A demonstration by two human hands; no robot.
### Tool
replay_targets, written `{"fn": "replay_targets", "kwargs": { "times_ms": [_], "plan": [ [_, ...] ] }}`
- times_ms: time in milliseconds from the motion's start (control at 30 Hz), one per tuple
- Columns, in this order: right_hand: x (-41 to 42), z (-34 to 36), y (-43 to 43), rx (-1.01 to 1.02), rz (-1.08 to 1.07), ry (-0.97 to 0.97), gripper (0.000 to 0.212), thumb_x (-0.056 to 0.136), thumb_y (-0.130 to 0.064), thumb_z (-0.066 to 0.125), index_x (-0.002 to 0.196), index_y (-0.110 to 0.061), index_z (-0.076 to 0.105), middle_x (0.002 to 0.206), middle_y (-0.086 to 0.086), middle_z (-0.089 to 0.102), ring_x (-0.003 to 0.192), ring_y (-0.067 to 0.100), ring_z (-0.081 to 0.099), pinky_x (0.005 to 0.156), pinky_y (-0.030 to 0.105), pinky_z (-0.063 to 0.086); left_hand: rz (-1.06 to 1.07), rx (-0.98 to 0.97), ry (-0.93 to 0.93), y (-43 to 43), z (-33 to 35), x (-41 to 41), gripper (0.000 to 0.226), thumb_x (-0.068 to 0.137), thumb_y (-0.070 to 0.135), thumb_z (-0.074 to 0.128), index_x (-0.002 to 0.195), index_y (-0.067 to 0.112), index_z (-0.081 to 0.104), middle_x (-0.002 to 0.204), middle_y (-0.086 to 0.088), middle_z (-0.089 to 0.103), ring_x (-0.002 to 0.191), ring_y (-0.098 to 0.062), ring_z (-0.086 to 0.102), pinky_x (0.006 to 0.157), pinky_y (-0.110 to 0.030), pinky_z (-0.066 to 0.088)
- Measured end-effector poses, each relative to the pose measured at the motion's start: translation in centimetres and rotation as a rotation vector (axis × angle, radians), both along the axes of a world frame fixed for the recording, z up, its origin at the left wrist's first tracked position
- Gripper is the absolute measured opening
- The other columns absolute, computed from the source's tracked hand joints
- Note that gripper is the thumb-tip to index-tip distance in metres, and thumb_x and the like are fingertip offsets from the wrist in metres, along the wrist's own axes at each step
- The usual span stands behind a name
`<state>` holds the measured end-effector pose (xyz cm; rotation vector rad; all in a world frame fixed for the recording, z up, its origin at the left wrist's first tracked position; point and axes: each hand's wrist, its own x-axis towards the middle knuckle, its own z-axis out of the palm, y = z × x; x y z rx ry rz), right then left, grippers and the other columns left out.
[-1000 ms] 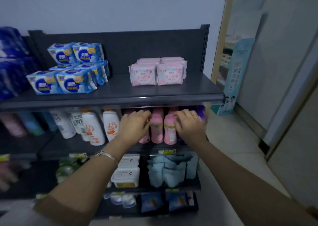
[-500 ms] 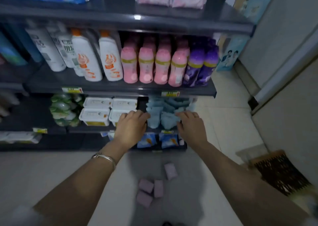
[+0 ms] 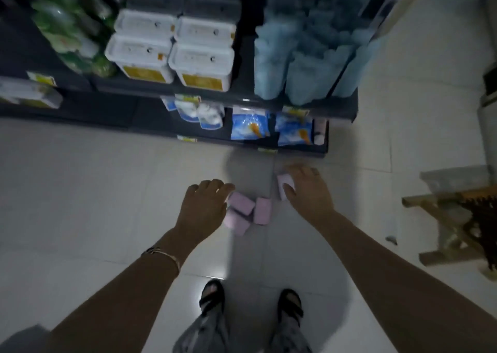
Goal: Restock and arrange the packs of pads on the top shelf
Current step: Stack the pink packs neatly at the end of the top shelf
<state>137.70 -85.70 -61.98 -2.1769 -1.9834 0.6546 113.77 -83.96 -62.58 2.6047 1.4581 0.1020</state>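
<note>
Nearest: feet in black sandals (image 3: 212, 296) are seen on the pale tile floor (image 3: 80, 191). Both arms are stretched down & fwd, w/ a bracelet (image 3: 161, 254) on the L wrist.

L hand (image 3: 204, 204) is held over the L edge of a small heap of pink packs (image 3: 248, 210), which lies on the floor mid-frame, in front of the shelf unit (image 3: 341, 110). Its fingers are spread & loosely curved w/ nothing closed in them. Contact w/ the nearest pack can't be confirmed. Heap = 3 packs, touching & partly overlapping.

R hand (image 3: 312, 191) is slightly farther & to the R. A 4th pack (image 3: 283, 182) is pinched between its thumb & fingers, at floor level, apart from the heap.

Handling (judged): the packs are prob. soft, light & plastic-wrapped, so squashy & a bit slick. They are best taken across the short sides, thumb opposite fingers, w/o a hard squeeze. Two could prob. be stacked per hand. Nothing fragile is expected.

Farther: blue pouches (image 3: 250, 126) are seen on the bottom shelf. On the shelf above are white tubs (image 3: 172, 54), w/ pale blue bags (image 3: 309, 67) to the R & green items (image 3: 72, 35) at far L. A wooden stool (image 3: 451, 218) is seen at the R edge. The top shelf is not in view, so all packs are judged yet to be carried up.
</note>
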Motion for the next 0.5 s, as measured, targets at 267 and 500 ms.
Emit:
{"fn": "replay_targets", "kwargs": {
  "times_ms": [267, 500],
  "plan": [
    [-0.4, -20.5, -3.2, -0.120, 0.045, 0.027, 0.045, 0.093, -0.015, 0.053, 0.137, -0.012, 0.047, 0.135, 0.014, 0.046, 0.117, 0.035, 0.045, 0.094, 0.039, 0.041, 0.088, -0.139, -0.063, -3.6, -21.8, 3.9, 0.037, 0.064, 0.013, 0.064, 0.101, 0.016, 0.068, 0.089, -0.007, 0.068, 0.073, -0.030, 0.065, 0.061, -0.035, 0.049],
    [-1.2, -35.4, -4.6, -0.161, 0.047, 0.056, 0.046, 0.091, -0.015, 0.054, 0.137, -0.016, 0.047, 0.136, 0.011, 0.044, 0.118, 0.033, 0.044, 0.098, 0.042, 0.040, 0.171, -0.214, -0.166, -4.7, -36.0, 3.6, 0.036, 0.067, 0.007, 0.065, 0.103, 0.009, 0.067, 0.093, -0.014, 0.067, 0.076, -0.036, 0.064, 0.063, -0.039, 0.050]
  ]
}}
